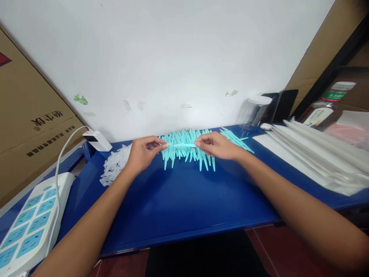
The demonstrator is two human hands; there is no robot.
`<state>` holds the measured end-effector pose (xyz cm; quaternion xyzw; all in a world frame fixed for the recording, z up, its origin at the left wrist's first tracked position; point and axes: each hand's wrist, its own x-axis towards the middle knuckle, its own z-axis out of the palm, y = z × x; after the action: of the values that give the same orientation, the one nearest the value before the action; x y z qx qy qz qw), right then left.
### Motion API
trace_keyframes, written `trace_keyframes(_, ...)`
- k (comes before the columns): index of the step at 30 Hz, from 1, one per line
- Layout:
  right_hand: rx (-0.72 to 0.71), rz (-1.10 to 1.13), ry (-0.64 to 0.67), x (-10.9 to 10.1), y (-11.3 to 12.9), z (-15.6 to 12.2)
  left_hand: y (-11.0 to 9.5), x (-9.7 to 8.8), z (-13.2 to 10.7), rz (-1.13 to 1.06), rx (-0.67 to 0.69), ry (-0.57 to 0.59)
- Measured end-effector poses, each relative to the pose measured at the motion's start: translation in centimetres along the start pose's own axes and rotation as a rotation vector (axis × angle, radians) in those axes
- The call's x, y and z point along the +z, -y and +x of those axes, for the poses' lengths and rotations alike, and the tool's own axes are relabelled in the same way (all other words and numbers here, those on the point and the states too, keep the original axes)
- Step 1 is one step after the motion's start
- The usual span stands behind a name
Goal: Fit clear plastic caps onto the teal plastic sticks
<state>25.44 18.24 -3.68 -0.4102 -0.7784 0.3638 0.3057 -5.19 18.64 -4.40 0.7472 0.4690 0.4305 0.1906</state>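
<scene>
A pile of teal plastic sticks [190, 148] lies at the back of the blue table [178, 200]. My left hand [142, 152] and my right hand [216, 145] are raised just above it. Between them they hold one thin teal stick [182, 145] level, each hand pinching one end. The left end of that stick looks pale, as if under a clear sleeve or cap. A heap of small clear plastic pieces [113, 167] lies just left of my left hand.
A white power strip [31, 219] with a cable and a white adapter [96, 140] sit at the left. Stacked white sheets [317, 154] lie at the right, with a clear jar [253, 112], a dark phone [284, 104] and a bottle [328, 104] behind. Cardboard boxes flank both sides.
</scene>
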Motion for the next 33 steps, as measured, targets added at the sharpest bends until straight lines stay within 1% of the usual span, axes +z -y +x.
trace_keyframes(6, 0.070, 0.146, 0.008, 0.2, -0.1, 0.0, -0.4, 0.3, -0.2, -0.035, -0.014, -0.042)
trace_keyframes(11, 0.107, 0.260, 0.012, 0.2, -0.5, 0.1, -0.8, 0.4, -0.3, -0.023, -0.026, -0.043)
trace_keyframes(16, 0.144, 0.361, 0.029, 0.4, -0.7, 0.3, -1.3, 0.6, -0.6, -0.035, 0.003, -0.049)
trace_keyframes(18, 0.145, 0.396, 0.043, 0.7, -0.7, 0.2, -1.7, 0.9, -0.9, -0.037, 0.035, -0.045)
trace_keyframes(22, 0.125, 0.423, 0.113, 1.5, -0.1, 0.0, -2.2, 1.7, -1.6, 0.001, 0.161, -0.011)
trace_keyframes(24, 0.116, 0.378, 0.134, 1.3, 0.2, -0.1, -2.1, 2.0, -1.8, 0.029, 0.221, -0.006)
trace_keyframes(25, 0.107, 0.332, 0.118, 0.9, 0.3, -0.1, -2.0, 1.9, -1.8, 0.063, 0.255, -0.017)
trace_keyframes(26, 0.101, 0.271, 0.072, 0.3, 0.1, -0.1, -1.8, 1.8, -1.7, 0.118, 0.289, -0.031)
trace_keyframes(27, 0.100, 0.191, -0.007, -0.6, -0.2, -0.1, -1.6, 1.5, -1.5, 0.191, 0.315, -0.043)
trace_keyframes(28, 0.106, 0.109, -0.142, -1.6, -0.7, 0.0, -1.3, 1.1, -1.3, 0.277, 0.325, -0.052)
trace_keyframes(29, 0.145, 0.004, -0.298, -2.7, -1.4, 0.1, -1.0, 0.7, -1.0, 0.373, 0.312, -0.050)
trace_keyframes(31, 0.260, -0.265, -0.612, -4.7, -3.3, 0.2, -0.3, -0.4, -0.3, 0.570, 0.214, 0.012)
trace_keyframes(32, 0.331, -0.404, -0.684, -5.6, -4.2, 0.2, 0.0, -1.0, 0.0, 0.662, 0.142, 0.065)
trace_keyframes(33, 0.417, -0.541, -0.692, -6.2, -5.1, 0.2, 0.3, -1.6, 0.2, 0.742, 0.068, 0.125)
